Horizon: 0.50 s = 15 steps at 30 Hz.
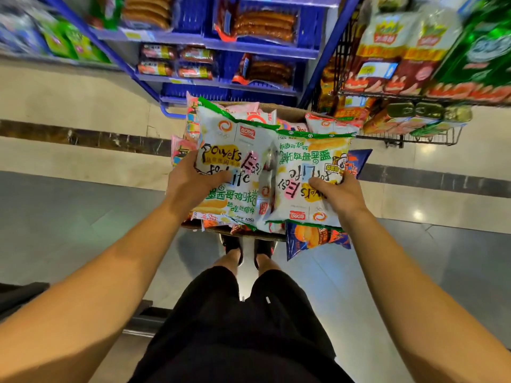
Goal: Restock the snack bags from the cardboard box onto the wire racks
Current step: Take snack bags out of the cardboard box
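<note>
Shop aisle, tiled floor (83,194). Over the cardboard box (287,113): left hand (190,183) gripping one white snack bag (229,161), right hand (343,197) gripping another white bag (307,181), side by side, touching.

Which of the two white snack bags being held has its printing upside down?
The bag in the right hand, the right white bag; the left white bag, in the left hand, reads upright.

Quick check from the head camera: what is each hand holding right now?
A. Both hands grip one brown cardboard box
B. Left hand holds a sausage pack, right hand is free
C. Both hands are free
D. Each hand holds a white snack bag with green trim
D: the left hand and the right hand each grip a white snack bag with green trim above the brown cardboard box.
</note>
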Motion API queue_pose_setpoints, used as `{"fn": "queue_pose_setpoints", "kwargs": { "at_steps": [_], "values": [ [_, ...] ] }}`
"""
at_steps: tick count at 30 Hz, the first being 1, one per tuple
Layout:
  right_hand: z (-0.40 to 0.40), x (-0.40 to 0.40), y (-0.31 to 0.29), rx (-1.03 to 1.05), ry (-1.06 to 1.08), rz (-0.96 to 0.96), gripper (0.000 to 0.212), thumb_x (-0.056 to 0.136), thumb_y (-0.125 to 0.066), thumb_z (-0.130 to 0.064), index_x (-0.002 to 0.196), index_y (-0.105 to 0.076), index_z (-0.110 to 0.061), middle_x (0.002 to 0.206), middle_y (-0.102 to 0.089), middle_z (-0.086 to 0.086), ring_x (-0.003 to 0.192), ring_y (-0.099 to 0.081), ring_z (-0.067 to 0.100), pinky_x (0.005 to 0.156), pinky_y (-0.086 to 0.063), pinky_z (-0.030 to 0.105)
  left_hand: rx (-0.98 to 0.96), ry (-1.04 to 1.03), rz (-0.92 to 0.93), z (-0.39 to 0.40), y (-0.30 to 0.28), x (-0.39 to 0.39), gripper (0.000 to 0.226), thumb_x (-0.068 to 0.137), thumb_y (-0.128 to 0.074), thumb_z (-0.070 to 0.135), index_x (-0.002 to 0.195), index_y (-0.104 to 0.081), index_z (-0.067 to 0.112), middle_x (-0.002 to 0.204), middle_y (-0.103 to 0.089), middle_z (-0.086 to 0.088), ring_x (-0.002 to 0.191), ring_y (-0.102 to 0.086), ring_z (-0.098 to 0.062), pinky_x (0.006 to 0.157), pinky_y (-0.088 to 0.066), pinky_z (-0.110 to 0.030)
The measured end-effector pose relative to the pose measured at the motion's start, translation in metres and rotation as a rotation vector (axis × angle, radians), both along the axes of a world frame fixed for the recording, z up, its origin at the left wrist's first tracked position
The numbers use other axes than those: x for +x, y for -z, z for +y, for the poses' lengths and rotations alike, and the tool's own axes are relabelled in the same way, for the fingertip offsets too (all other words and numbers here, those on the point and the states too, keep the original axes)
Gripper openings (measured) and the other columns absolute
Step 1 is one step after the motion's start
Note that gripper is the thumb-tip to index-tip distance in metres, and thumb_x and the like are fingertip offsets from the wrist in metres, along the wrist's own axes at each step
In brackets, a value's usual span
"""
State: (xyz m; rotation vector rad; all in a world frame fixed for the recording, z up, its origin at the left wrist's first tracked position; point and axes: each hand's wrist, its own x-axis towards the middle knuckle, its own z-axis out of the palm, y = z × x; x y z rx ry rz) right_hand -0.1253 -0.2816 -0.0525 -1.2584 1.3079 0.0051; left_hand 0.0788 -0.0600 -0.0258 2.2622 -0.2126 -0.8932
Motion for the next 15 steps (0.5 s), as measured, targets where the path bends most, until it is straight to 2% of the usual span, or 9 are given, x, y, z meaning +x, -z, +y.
{"fn": "queue_pose_setpoints", "kwargs": {
  "at_steps": [2,4,5,8,10,11,12,14,15],
  "values": [
    [0.001,-0.003,-0.016,-0.036,0.005,-0.036,0.031,0.085,-0.080,-0.015,0.111,-0.065,-0.016,0.108,-0.074,0.003,0.090,-0.073,0.016,0.085,-0.058,0.035,-0.022,-0.029,-0.019,0.007,-0.015,-0.002,0.045,0.074,-0.087,0.038,0.113,-0.067,0.027,0.102,-0.074,0.008,0.097,-0.069,-0.017,0.090,-0.056,-0.044],
    [0.001,-0.006,-0.031,-0.061,-0.013,-0.077,0.036,0.084,-0.081,-0.019,0.116,-0.065,-0.015,0.107,-0.074,0.001,0.092,-0.073,0.016,0.091,-0.058,0.041,-0.034,-0.070,-0.044,0.015,-0.028,-0.003,0.042,0.074,-0.086,0.038,0.110,-0.068,0.027,0.104,-0.074,0.004,0.098,-0.069,-0.021,0.090,-0.056,-0.049],
    [0.002,-0.006,-0.038,-0.075,-0.030,-0.092,0.047,0.081,-0.084,-0.027,0.121,-0.064,-0.015,0.112,-0.073,0.001,0.098,-0.072,0.019,0.095,-0.056,0.044,-0.044,-0.096,-0.053,0.020,-0.035,-0.004,0.042,0.072,-0.086,0.040,0.108,-0.068,0.028,0.104,-0.074,0.004,0.097,-0.069,-0.022,0.089,-0.056,-0.049],
    [0.001,-0.006,-0.052,-0.125,-0.087,-0.138,0.108,0.052,-0.086,-0.068,0.143,-0.049,-0.022,0.139,-0.060,0.002,0.124,-0.060,0.028,0.105,-0.048,0.052,-0.107,-0.184,-0.074,0.034,-0.055,-0.010,0.045,0.063,-0.087,0.046,0.101,-0.067,0.032,0.098,-0.074,0.008,0.092,-0.071,-0.019,0.084,-0.058,-0.051],
    [-0.001,-0.007,-0.052,-0.135,-0.110,-0.180,0.126,0.042,-0.085,-0.078,0.148,-0.042,-0.025,0.147,-0.054,0.001,0.130,-0.055,0.029,0.108,-0.045,0.054,-0.132,-0.214,-0.122,0.044,-0.067,-0.014,0.035,0.072,-0.087,0.034,0.100,-0.067,0.031,0.093,-0.073,0.013,0.089,-0.070,-0.014,0.086,-0.058,-0.047],
    [0.004,-0.003,-0.064,-0.129,-0.115,-0.201,0.123,0.043,-0.086,-0.076,0.146,-0.044,-0.025,0.143,-0.057,0.000,0.127,-0.058,0.028,0.106,-0.047,0.054,-0.144,-0.228,-0.146,0.051,-0.072,-0.015,0.033,0.074,-0.086,0.030,0.102,-0.068,0.030,0.093,-0.072,0.013,0.089,-0.070,-0.012,0.088,-0.057,-0.045],
    [0.010,0.002,-0.077,-0.123,-0.121,-0.224,0.110,0.049,-0.088,-0.070,0.142,-0.050,-0.024,0.135,-0.063,-0.001,0.119,-0.064,0.026,0.102,-0.050,0.053,-0.160,-0.252,-0.157,0.057,-0.078,-0.017,0.034,0.075,-0.086,0.028,0.104,-0.068,0.029,0.093,-0.073,0.013,0.089,-0.069,-0.012,0.089,-0.057,-0.044],
    [0.023,0.014,-0.096,-0.125,-0.162,-0.239,0.071,0.072,-0.086,-0.045,0.131,-0.057,-0.021,0.121,-0.070,-0.002,0.106,-0.069,0.025,0.096,-0.054,0.052,-0.188,-0.313,-0.171,0.075,-0.088,-0.017,0.037,0.075,-0.086,0.026,0.107,-0.069,0.029,0.096,-0.074,0.010,0.090,-0.070,-0.013,0.089,-0.058,-0.044],
    [0.031,0.022,-0.102,-0.121,-0.178,-0.252,0.057,0.080,-0.083,-0.035,0.129,-0.058,-0.020,0.119,-0.070,-0.002,0.103,-0.070,0.024,0.095,-0.054,0.052,-0.203,-0.340,-0.177,0.085,-0.093,-0.016,0.036,0.075,-0.086,0.025,0.107,-0.069,0.029,0.097,-0.075,0.010,0.090,-0.070,-0.014,0.088,-0.058,-0.044]
  ]
}}
